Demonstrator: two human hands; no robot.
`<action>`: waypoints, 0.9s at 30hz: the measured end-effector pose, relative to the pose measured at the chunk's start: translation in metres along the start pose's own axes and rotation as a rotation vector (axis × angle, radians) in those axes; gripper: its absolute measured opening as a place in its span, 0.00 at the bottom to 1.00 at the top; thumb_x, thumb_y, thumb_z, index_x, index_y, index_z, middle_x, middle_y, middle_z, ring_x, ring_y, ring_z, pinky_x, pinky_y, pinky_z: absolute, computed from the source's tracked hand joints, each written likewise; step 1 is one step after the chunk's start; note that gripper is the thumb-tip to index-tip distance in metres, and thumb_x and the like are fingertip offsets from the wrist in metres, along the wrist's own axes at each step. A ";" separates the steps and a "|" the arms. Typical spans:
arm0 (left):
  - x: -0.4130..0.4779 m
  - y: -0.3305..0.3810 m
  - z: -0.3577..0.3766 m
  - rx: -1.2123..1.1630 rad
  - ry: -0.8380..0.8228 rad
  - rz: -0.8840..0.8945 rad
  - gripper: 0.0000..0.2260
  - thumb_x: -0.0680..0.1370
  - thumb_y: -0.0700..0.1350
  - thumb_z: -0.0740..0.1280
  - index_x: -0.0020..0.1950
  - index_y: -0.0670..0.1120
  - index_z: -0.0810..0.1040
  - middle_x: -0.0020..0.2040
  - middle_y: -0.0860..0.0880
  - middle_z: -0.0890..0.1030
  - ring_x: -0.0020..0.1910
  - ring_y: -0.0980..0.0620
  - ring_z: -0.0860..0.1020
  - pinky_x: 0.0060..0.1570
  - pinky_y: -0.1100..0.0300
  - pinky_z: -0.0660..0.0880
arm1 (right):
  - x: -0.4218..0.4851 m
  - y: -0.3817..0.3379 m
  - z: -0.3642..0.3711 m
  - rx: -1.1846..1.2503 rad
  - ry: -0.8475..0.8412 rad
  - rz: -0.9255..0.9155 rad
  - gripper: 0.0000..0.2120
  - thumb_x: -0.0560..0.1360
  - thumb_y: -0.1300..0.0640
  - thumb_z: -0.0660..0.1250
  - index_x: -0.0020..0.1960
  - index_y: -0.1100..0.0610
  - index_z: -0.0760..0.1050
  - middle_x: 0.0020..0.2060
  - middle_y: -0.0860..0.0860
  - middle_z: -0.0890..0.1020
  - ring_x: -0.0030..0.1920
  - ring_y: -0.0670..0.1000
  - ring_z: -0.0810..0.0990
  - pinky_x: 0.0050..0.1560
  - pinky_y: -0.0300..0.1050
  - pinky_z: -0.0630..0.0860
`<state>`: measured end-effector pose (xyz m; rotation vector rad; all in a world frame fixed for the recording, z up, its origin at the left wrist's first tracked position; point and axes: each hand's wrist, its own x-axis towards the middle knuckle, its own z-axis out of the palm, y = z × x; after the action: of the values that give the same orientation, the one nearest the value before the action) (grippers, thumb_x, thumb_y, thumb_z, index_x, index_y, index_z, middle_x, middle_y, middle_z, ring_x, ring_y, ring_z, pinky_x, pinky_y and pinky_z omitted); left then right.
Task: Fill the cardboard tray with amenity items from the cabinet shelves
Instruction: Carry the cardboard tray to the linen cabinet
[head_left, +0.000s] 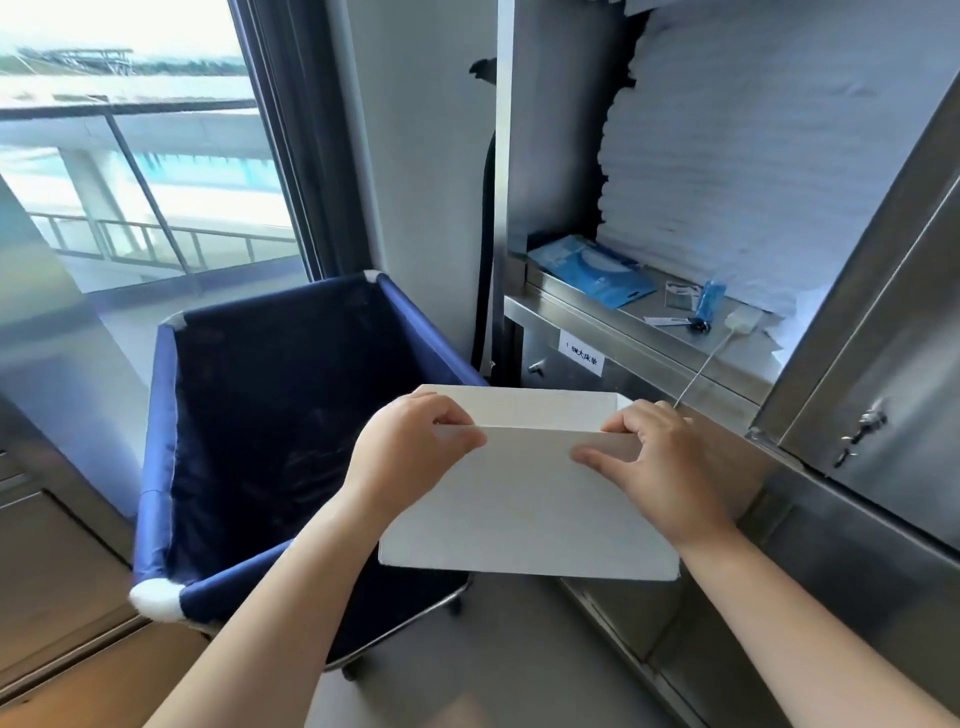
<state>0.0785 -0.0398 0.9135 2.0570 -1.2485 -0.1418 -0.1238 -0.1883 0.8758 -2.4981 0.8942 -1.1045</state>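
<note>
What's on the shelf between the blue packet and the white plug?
Head view: a clear packet, a white strip and what looks like a blue lighter.

Bright daylight floods through the overexposed window, and wide-angle distortion bends the soft frame edges.

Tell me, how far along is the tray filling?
Done: the cabinet door stands open. In hand: left hand and right hand grip the tray by its near rim; nothing shows inside. Left: all the filling, perhaps starting with the blue packet.

White cardboard tray, empty, held aloft
</note>
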 end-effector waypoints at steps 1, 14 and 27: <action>0.009 -0.002 -0.001 -0.006 0.001 0.014 0.05 0.71 0.53 0.72 0.38 0.54 0.80 0.41 0.59 0.78 0.42 0.61 0.75 0.38 0.66 0.69 | 0.006 0.000 0.002 -0.018 0.014 -0.005 0.16 0.63 0.43 0.77 0.37 0.53 0.76 0.36 0.43 0.76 0.41 0.46 0.72 0.45 0.48 0.67; 0.142 -0.027 -0.012 -0.006 -0.046 0.180 0.05 0.71 0.55 0.71 0.40 0.54 0.81 0.40 0.60 0.78 0.41 0.62 0.75 0.38 0.66 0.70 | 0.091 -0.001 0.038 -0.227 0.238 -0.040 0.20 0.65 0.37 0.68 0.37 0.55 0.75 0.35 0.45 0.76 0.39 0.47 0.72 0.42 0.41 0.59; 0.219 -0.033 0.012 -0.032 -0.106 0.431 0.06 0.72 0.55 0.71 0.41 0.53 0.80 0.40 0.61 0.77 0.43 0.60 0.73 0.40 0.74 0.64 | 0.112 0.020 0.061 -0.379 0.345 0.065 0.18 0.66 0.40 0.70 0.39 0.56 0.76 0.36 0.46 0.77 0.41 0.50 0.75 0.46 0.46 0.64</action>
<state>0.2128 -0.2148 0.9406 1.7257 -1.7114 -0.0694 -0.0288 -0.2750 0.8897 -2.5809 1.3833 -1.4936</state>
